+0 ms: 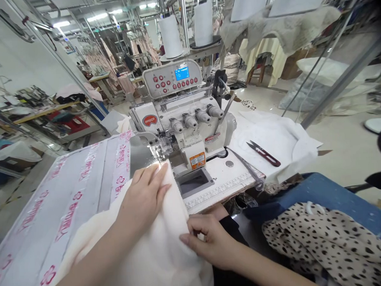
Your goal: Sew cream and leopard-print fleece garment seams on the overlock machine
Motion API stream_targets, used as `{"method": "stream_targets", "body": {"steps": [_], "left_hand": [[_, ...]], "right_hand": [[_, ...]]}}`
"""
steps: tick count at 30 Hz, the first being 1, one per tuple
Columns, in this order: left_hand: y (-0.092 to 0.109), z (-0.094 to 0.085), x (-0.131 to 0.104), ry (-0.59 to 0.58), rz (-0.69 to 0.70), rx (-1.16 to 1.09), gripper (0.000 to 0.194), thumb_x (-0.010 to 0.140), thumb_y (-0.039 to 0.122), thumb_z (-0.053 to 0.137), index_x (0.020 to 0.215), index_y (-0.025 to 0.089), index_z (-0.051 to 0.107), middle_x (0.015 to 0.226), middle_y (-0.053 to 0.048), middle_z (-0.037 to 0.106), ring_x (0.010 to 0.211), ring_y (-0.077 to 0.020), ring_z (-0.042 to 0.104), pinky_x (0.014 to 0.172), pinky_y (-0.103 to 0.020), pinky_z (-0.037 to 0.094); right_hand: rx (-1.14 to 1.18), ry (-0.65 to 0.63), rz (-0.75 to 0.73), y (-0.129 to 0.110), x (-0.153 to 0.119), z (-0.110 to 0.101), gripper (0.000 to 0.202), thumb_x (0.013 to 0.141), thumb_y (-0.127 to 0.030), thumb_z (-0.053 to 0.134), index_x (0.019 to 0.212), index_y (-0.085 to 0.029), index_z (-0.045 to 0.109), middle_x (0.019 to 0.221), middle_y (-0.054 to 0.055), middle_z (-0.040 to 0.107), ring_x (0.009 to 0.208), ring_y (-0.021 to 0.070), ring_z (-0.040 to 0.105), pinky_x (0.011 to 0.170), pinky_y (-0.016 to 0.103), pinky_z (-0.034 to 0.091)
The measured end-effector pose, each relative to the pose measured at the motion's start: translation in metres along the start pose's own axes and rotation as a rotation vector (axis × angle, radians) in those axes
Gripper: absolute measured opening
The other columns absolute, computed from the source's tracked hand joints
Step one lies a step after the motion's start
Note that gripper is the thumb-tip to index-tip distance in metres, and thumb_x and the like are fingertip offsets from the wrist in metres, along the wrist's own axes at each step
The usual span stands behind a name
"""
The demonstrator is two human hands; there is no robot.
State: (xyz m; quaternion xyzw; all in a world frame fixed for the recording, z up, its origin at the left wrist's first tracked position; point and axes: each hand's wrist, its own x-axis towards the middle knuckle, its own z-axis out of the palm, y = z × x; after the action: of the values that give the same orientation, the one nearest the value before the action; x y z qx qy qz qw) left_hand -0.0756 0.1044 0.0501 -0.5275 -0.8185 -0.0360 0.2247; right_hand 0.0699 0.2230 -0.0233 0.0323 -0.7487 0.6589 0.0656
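Left hand (142, 192) unclenched, pressing the soft cream cloth (176, 206); right hand (212, 241) pinching its edge: light, even tension probably suits, fingertips short of the small metal presser foot (160, 154) just ahead

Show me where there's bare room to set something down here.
The pink-printed table covering is bare left of the cream fabric, and so is the blue surface beyond the spotted cloth. It's crowded at the presser foot, where the left hand presses the fabric and the right hand pinches its edge.
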Motion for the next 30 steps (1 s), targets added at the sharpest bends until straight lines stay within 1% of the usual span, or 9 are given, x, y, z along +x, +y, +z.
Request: {"method": "stream_targets", "body": {"steps": [4, 8, 10, 12, 14, 18, 23, 27, 30], "left_hand": [[-0.004, 0.002, 0.005, 0.014, -0.018, -0.01, 0.041, 0.089, 0.031, 0.04, 0.126, 0.014, 0.046, 0.113, -0.012, 0.052, 0.101, -0.0254, 0.045, 0.088, -0.04, 0.041], [-0.005, 0.002, 0.004, 0.013, -0.025, -0.027, 0.04, 0.09, 0.032, 0.038, 0.124, 0.015, 0.047, 0.115, -0.012, 0.053, 0.103, -0.0263, 0.045, 0.089, -0.042, 0.041], [-0.005, -0.001, 0.003, -0.008, -0.054, -0.08, 0.039, 0.09, 0.033, 0.037, 0.122, 0.013, 0.047, 0.115, -0.011, 0.053, 0.104, -0.0255, 0.045, 0.088, -0.04, 0.041], [-0.007, -0.005, 0.001, -0.034, -0.11, -0.165, 0.037, 0.09, 0.034, 0.036, 0.118, 0.012, 0.046, 0.113, -0.011, 0.055, 0.105, -0.0238, 0.045, 0.086, -0.037, 0.041], [-0.008, -0.009, 0.0, -0.058, -0.165, -0.251, 0.03, 0.09, 0.034, 0.035, 0.11, 0.014, 0.047, 0.113, -0.009, 0.055, 0.105, -0.0222, 0.046, 0.084, -0.035, 0.042], [-0.011, -0.011, 0.003, -0.096, -0.22, -0.355, 0.021, 0.091, 0.031, 0.032, 0.096, 0.017, 0.046, 0.111, -0.008, 0.054, 0.103, -0.0222, 0.045, 0.085, -0.037, 0.039], [-0.021, -0.007, 0.019, -0.119, -0.233, -0.426, 0.016, 0.09, 0.026, 0.028, 0.086, 0.018, 0.041, 0.103, -0.008, 0.049, 0.101, -0.0214, 0.044, 0.084, -0.037, 0.038], [-0.037, 0.0, 0.035, -0.112, -0.261, -0.398, 0.013, 0.088, 0.022, 0.03, 0.081, 0.018, 0.039, 0.091, -0.007, 0.046, 0.088, -0.0203, 0.045, 0.079, -0.036, 0.039], [-0.054, 0.012, 0.046, -0.054, -0.216, -0.365, 0.009, 0.084, 0.017, 0.034, 0.076, 0.018, 0.039, 0.084, -0.007, 0.045, 0.083, -0.0214, 0.045, 0.076, -0.037, 0.041]], "right_hand": [[-0.02, 0.017, -0.016, 0.0, 0.008, -0.005, 0.03, 0.08, -0.027, 0.052, 0.057, -0.017, 0.038, 0.059, -0.003, 0.041, 0.058, 0.0092, 0.039, 0.055, 0.022, 0.031], [-0.023, -0.024, -0.019, 0.005, 0.009, -0.004, 0.037, 0.076, -0.033, 0.062, 0.056, -0.017, 0.035, 0.061, -0.004, 0.039, 0.058, 0.0091, 0.038, 0.054, 0.021, 0.029], [-0.005, -0.074, -0.039, 0.004, 0.005, -0.005, 0.042, 0.075, -0.035, 0.064, 0.053, -0.017, 0.032, 0.062, -0.003, 0.039, 0.059, 0.0093, 0.038, 0.054, 0.022, 0.029], [0.029, -0.116, -0.056, 0.0, -0.001, -0.009, 0.043, 0.078, -0.034, 0.061, 0.052, -0.017, 0.032, 0.062, -0.003, 0.039, 0.06, 0.0097, 0.039, 0.056, 0.023, 0.03], [0.054, -0.132, -0.052, -0.006, -0.007, -0.013, 0.043, 0.079, -0.034, 0.061, 0.052, -0.017, 0.032, 0.061, -0.002, 0.039, 0.062, 0.0103, 0.04, 0.056, 0.023, 0.03], [0.061, -0.08, -0.029, -0.008, -0.011, -0.017, 0.051, 0.075, -0.038, 0.065, 0.049, -0.017, 0.026, 0.057, -0.003, 0.035, 0.057, 0.0095, 0.037, 0.052, 0.024, 0.026], [-0.027, 0.05, -0.048, 0.001, 0.0, -0.016, 0.054, 0.074, -0.041, 0.066, 0.048, -0.017, 0.025, 0.056, -0.004, 0.032, 0.053, 0.0084, 0.032, 0.049, 0.023, 0.024], [-0.046, 0.1, -0.049, -0.001, 0.016, -0.016, 0.053, 0.075, -0.045, 0.063, 0.048, -0.017, 0.027, 0.056, -0.004, 0.033, 0.052, 0.0084, 0.031, 0.048, 0.023, 0.023], [-0.077, 0.146, -0.077, -0.007, 0.028, -0.015, 0.052, 0.075, -0.044, 0.063, 0.049, -0.017, 0.026, 0.056, -0.004, 0.031, 0.052, 0.0084, 0.031, 0.047, 0.022, 0.023]]}}
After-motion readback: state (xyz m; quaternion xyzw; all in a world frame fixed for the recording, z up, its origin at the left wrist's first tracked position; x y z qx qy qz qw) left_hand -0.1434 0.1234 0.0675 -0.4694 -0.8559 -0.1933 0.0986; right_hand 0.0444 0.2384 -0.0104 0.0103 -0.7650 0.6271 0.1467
